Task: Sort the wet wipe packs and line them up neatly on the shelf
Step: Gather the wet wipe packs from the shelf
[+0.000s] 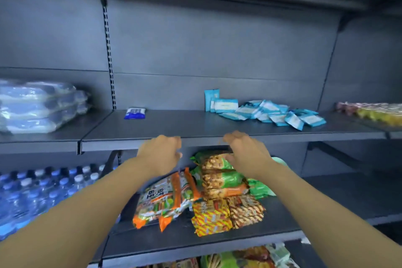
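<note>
Teal wet wipe packs [269, 113] heaped on shelf [195, 126], up and rightward from both grips. Right hand [245, 154] nearer; left hand [162, 153] farther. Both loosely curled, empty. Heap runs left-right along shelf.

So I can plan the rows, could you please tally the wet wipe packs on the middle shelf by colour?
Dark blue wet wipe pack: 1
Teal wet wipe packs: about 12; they overlap, so the count is approximate
Total: about 13
</note>
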Demonstrator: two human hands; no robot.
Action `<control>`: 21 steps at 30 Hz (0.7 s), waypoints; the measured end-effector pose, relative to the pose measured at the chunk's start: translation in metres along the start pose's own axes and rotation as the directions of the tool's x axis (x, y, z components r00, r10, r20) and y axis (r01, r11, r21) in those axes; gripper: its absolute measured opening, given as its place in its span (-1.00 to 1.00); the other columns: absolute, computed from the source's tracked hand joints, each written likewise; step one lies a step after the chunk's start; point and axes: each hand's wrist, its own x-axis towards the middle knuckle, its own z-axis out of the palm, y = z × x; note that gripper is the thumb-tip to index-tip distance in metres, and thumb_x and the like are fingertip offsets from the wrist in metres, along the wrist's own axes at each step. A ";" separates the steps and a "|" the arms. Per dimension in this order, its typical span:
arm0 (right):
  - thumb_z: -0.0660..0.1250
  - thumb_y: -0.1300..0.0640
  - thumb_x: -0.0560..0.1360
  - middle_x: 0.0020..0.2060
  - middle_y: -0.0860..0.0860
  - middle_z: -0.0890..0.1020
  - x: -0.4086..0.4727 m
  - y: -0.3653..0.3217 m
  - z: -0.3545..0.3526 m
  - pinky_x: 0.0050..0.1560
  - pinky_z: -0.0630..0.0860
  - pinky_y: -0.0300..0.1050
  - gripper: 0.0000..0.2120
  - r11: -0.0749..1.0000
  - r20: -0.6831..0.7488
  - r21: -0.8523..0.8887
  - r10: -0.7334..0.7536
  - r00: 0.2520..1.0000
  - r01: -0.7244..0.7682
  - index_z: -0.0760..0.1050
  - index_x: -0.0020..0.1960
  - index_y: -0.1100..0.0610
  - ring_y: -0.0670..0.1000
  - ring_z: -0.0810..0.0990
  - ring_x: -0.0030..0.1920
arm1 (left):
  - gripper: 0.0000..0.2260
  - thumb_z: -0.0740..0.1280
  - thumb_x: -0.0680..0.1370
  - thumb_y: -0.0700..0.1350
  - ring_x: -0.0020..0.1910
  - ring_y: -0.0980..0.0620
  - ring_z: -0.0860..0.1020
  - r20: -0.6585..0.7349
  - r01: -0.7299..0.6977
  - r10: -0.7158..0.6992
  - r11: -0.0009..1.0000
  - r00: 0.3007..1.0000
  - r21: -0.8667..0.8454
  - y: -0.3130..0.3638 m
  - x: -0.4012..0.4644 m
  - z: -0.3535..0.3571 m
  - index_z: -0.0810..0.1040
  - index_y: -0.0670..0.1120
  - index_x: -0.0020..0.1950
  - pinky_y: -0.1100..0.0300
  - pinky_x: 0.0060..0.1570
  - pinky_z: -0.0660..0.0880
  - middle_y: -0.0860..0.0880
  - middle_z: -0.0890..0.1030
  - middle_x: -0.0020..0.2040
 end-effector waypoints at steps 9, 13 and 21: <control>0.24 0.00 0.55 0.27 0.06 0.44 -0.006 0.116 -0.032 0.07 0.44 -0.02 -0.62 0.991 -0.037 -0.032 0.129 0.991 -0.130 0.33 0.33 0.06 0.13 0.46 0.23 | -0.78 0.17 0.59 0.04 0.15 -0.13 0.52 -0.078 -0.076 0.073 0.997 0.994 -0.031 0.088 0.064 -0.016 0.43 0.03 0.21 0.07 0.00 0.43 -0.07 0.56 0.15; 0.24 -0.02 0.54 0.22 0.06 0.47 0.000 0.186 -0.032 0.03 0.45 -0.01 -0.66 0.985 -0.039 -0.053 0.163 0.986 -0.165 0.36 0.28 0.06 0.16 0.48 0.18 | -0.78 0.18 0.59 0.06 0.14 -0.09 0.52 -0.075 -0.070 0.066 0.995 0.995 -0.064 0.139 0.104 -0.010 0.42 0.06 0.20 0.09 -0.01 0.42 -0.01 0.58 0.14; 0.25 -0.01 0.55 0.26 0.08 0.44 0.037 0.310 -0.017 0.04 0.50 0.02 -0.61 0.978 -0.030 -0.020 0.205 0.978 -0.206 0.34 0.34 0.08 0.16 0.52 0.14 | -0.77 0.19 0.58 0.08 0.11 -0.02 0.53 -0.042 -0.023 0.018 0.992 0.999 -0.124 0.220 0.182 0.019 0.40 0.08 0.21 0.06 0.02 0.46 0.05 0.58 0.13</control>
